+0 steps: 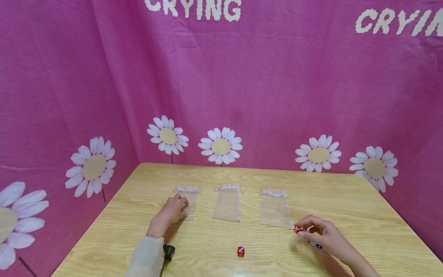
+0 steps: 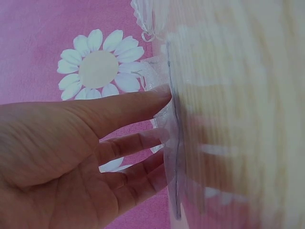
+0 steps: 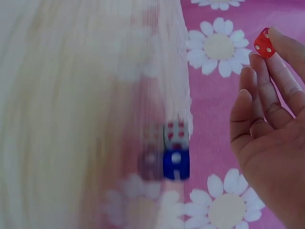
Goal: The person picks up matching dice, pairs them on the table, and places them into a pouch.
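On the left half of the table, my left hand (image 1: 172, 212) rests its fingertips on the leftmost sheer drawstring pouch (image 1: 192, 206). The left wrist view shows the thumb and fingers (image 2: 136, 109) touching the thin mesh, slightly bent and not closed round it. At the right, my right hand (image 1: 323, 234) pinches a translucent red die (image 3: 265, 44) between thumb and fingertips, above the table. Below that hand lie a blue die (image 3: 176, 164) and a white die with red pips (image 3: 176, 132), side by side. A second red die (image 1: 240, 251) sits at the front middle.
A middle pouch (image 1: 227, 204) and a right pouch (image 1: 275, 209) lie flat in a row with the left one. Behind the wooden table (image 1: 311, 182) hangs a pink cloth (image 1: 256, 96) with white daisies. A black device (image 1: 169, 252) is at the left wrist.
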`<state>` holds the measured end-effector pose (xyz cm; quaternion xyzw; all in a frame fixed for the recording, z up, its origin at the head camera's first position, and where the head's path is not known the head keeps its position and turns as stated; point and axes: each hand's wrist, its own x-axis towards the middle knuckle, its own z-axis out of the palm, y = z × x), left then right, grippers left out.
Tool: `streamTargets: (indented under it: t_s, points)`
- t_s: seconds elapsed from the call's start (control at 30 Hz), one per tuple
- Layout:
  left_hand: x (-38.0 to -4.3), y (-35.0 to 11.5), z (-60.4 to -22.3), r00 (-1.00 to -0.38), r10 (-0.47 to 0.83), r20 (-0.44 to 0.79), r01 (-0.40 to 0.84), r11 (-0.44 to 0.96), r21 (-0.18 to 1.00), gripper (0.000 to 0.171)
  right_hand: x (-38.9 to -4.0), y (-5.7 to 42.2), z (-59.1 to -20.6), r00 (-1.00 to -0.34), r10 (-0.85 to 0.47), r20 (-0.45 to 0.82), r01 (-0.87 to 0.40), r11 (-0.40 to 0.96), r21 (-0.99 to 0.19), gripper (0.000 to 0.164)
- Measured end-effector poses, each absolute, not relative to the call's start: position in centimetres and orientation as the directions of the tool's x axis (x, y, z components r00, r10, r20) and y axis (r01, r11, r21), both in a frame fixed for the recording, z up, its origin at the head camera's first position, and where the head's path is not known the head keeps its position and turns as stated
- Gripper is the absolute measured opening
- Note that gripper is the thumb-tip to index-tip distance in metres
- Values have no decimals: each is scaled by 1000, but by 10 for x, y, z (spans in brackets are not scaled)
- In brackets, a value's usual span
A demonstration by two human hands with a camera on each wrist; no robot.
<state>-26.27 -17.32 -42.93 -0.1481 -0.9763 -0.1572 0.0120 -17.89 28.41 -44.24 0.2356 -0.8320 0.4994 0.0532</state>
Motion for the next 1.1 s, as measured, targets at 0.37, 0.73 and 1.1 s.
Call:
streamTargets:
  t_s: [0.37,0.73,1.1]
  points:
    - [-264,-175,-431,-956,280,88,294,902,315,20,-191,247,-445,-827,-421,372,-523,335,-784,13]
    - [-266,-174,-433,-958,278,72,286,908,307,19,-202,214,-448,-793,-508,337,-534,311,-786,14]
    - [-267,-176,-435,-961,269,62,274,902,333,20,-203,194,-448,-742,-609,281,-576,365,-732,12]
